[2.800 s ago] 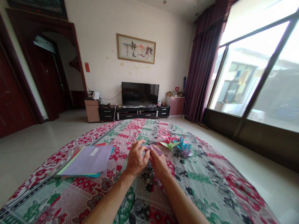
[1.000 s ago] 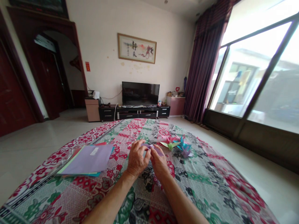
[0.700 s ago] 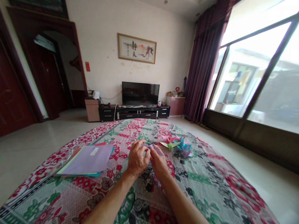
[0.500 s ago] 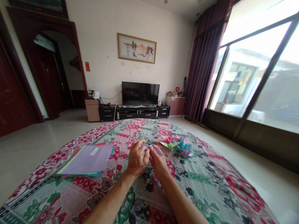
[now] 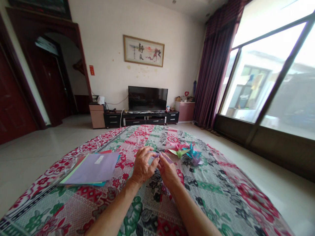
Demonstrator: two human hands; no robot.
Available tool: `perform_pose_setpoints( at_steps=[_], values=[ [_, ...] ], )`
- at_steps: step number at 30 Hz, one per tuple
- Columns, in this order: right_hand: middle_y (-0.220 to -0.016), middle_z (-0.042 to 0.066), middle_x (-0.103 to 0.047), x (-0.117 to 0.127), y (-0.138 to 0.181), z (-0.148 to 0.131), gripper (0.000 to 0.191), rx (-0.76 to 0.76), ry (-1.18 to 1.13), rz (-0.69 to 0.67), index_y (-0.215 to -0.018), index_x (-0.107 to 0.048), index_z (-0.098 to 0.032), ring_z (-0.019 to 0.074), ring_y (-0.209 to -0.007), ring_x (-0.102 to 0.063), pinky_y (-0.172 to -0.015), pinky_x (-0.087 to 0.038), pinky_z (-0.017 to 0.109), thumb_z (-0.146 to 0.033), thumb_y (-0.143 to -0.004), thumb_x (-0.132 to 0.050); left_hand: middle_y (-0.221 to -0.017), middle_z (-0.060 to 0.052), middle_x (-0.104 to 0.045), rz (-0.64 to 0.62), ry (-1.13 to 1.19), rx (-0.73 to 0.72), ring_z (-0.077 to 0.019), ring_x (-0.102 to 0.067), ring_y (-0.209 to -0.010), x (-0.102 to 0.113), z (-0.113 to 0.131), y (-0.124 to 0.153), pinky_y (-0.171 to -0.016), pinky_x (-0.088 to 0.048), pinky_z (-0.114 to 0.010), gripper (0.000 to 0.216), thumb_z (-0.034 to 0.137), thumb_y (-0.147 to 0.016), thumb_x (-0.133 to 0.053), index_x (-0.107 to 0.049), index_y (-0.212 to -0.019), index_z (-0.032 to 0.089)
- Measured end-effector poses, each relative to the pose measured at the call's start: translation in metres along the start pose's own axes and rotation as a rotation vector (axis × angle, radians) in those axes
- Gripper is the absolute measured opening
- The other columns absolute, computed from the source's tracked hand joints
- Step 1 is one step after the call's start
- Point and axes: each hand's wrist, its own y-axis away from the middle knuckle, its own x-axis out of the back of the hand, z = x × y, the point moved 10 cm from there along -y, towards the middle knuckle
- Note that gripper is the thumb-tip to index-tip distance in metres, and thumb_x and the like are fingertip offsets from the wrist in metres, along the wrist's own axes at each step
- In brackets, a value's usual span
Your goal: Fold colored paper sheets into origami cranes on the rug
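A small folded piece of purple paper [image 5: 169,159] is pinched between both hands above the middle of the table. My left hand [image 5: 144,165] grips its left side, thumb and fingertips closed on it. On the other side my right hand [image 5: 167,169] is closed on it too, and the fingers cover most of the paper, so its exact shape is hidden. Just right of my hands stand several folded paper cranes: a green crane [image 5: 179,153], a blue crane [image 5: 192,150] and a purple crane [image 5: 196,159], with pink ones behind.
A stack of coloured paper sheets [image 5: 91,170], purple on top, lies at the left on the patterned tablecloth [image 5: 211,206]. Beyond the round table stand a low black cabinet [image 5: 145,119] and a television [image 5: 148,98]. A large window [image 5: 261,82] is at the right.
My left hand has shifted slightly left and its fingers have spread a little. My right fingertips have moved slightly on the purple paper. The cranes and the stack have not moved.
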Motion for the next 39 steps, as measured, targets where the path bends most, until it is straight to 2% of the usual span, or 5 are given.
perform_pose_setpoints(
  at_steps=[7,17,24,30,39],
  values=[
    [-0.078,-0.004,-0.062,0.003,-0.001,0.003,0.028,-0.028,0.009,0.011,-0.082,-0.059,-0.02,0.0089,-0.071,-0.058,-0.063,-0.048,0.019,-0.028,-0.062,-0.076,-0.099,-0.008,-0.061,0.036,0.034,-0.055,-0.0218,-0.052,-0.101,0.003,0.003,-0.002,-0.091,-0.044,-0.039,0.015,0.019,-0.078,-0.053,-0.064,-0.089,0.017],
    [-0.077,-0.004,-0.06,-0.001,0.001,0.003,0.028,-0.039,0.036,-0.015,-0.083,-0.059,-0.02,0.0077,-0.069,-0.056,-0.061,-0.047,0.017,-0.03,-0.062,-0.076,-0.087,-0.005,-0.065,0.043,0.042,-0.116,-0.0198,-0.055,-0.093,0.001,0.008,-0.002,-0.09,-0.044,-0.039,0.012,0.015,-0.079,-0.052,-0.063,-0.084,0.019],
    [-0.079,-0.003,-0.061,-0.002,0.002,0.004,0.03,-0.064,0.051,-0.016,-0.083,-0.06,-0.02,0.0087,-0.069,-0.057,-0.061,-0.048,0.019,-0.031,-0.06,-0.077,-0.083,-0.004,-0.064,0.031,0.052,-0.087,-0.02,-0.056,-0.091,0.0,0.005,-0.003,-0.088,-0.045,-0.038,0.012,0.012,-0.076,-0.053,-0.061,-0.081,0.019],
    [-0.081,-0.003,-0.062,-0.007,0.002,0.003,0.026,-0.072,0.06,-0.06,-0.084,-0.06,-0.02,0.0093,-0.072,-0.058,-0.062,-0.048,0.018,-0.029,-0.064,-0.074,-0.082,-0.004,-0.063,0.014,0.055,-0.056,-0.0205,-0.056,-0.09,-0.002,0.0,-0.003,-0.086,-0.045,-0.039,0.013,0.011,-0.074,-0.051,-0.059,-0.081,0.019],
    [-0.081,-0.003,-0.063,-0.008,0.003,0.002,0.029,-0.067,0.061,-0.065,-0.084,-0.059,-0.021,0.0105,-0.073,-0.059,-0.063,-0.049,0.019,-0.03,-0.063,-0.075,-0.082,-0.004,-0.062,0.034,0.057,-0.058,-0.0197,-0.056,-0.088,0.002,0.004,-0.004,-0.084,-0.046,-0.037,0.012,0.011,-0.074,-0.052,-0.056,-0.08,0.019]
  ],
)
